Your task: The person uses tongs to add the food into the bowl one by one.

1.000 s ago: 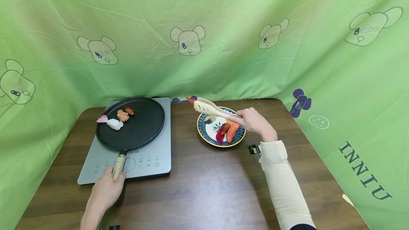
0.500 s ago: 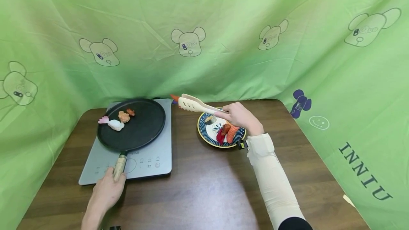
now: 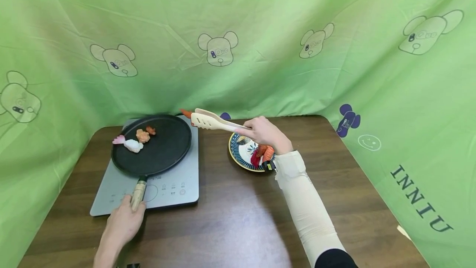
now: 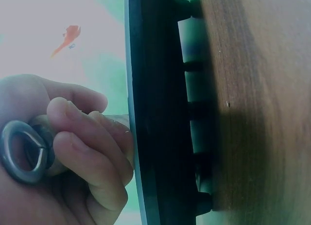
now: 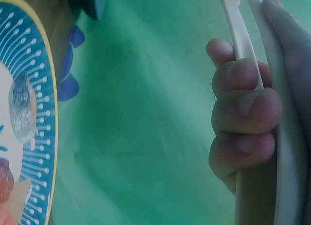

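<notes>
Mid-transfer, seemingly: the right hand [image 3: 263, 131] wraps round slotted tongs [image 3: 203, 121], an orange food piece [image 3: 186, 113] at their tips, leftward; the left hand [image 3: 125, 219] clasps the handle [image 3: 139, 193] of the frying pan [image 3: 160, 148] ahead. Lowering there seems called for.

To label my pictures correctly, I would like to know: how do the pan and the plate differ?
The pan is plain black; the plate is white inside, with a blue pattern and yellow edge. The pan has a long handle; none shows on the plate. The pan sits on the grey cooktop, the plate on the wooden table. Both are round and bear food-like pieces.
</notes>
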Demonstrator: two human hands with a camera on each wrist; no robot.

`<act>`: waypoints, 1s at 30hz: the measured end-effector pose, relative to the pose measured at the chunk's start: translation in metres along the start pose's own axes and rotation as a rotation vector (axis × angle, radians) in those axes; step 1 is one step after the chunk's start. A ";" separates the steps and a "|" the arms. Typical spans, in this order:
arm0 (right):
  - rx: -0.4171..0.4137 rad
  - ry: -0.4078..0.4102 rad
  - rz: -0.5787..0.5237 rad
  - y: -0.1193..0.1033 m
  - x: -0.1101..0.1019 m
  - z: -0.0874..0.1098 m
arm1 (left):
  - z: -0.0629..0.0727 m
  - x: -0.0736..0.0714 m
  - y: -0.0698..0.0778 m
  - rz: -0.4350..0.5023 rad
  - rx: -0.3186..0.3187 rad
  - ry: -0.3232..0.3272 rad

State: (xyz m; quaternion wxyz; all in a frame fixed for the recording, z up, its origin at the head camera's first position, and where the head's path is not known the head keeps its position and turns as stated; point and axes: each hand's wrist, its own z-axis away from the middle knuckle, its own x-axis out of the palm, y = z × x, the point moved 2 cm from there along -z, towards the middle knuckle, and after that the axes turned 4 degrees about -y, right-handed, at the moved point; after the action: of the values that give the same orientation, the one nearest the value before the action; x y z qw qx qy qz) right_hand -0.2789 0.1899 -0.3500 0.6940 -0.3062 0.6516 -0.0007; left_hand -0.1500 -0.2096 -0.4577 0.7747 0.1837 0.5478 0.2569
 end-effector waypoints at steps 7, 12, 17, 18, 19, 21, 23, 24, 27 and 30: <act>-0.019 -0.049 0.000 -0.012 0.010 -0.015 | 0.000 -0.001 0.001 -0.006 0.011 0.011; -0.028 -0.072 0.001 -0.020 0.016 -0.024 | 0.000 -0.001 0.000 -0.003 0.001 0.003; -0.025 -0.070 0.016 -0.025 0.021 -0.029 | -0.002 -0.001 -0.001 0.004 -0.002 0.000; -0.024 -0.067 0.029 -0.026 0.022 -0.030 | -0.002 -0.001 -0.001 0.003 0.002 0.003; -0.022 -0.065 0.036 -0.026 0.023 -0.030 | -0.002 -0.001 0.000 0.003 0.006 0.004; -0.015 -0.065 0.047 -0.027 0.026 -0.031 | -0.003 -0.001 0.000 0.003 0.013 0.008; -0.006 -0.072 0.050 -0.028 0.028 -0.032 | -0.003 0.000 0.000 -0.001 0.014 0.013; -0.003 -0.076 0.049 -0.029 0.029 -0.032 | -0.002 0.000 0.000 -0.002 0.010 0.013; -0.001 -0.086 0.052 -0.032 0.033 -0.034 | -0.002 0.000 0.000 -0.006 0.005 0.012; -0.003 -0.080 0.060 -0.035 0.036 -0.037 | -0.001 0.000 -0.001 -0.007 0.006 0.008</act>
State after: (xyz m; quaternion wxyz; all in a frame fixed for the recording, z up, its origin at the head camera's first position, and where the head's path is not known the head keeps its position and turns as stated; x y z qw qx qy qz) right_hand -0.2928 0.1312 -0.3657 0.7187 -0.2876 0.6321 0.0333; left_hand -0.1511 -0.2104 -0.4589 0.7728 0.1832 0.5524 0.2531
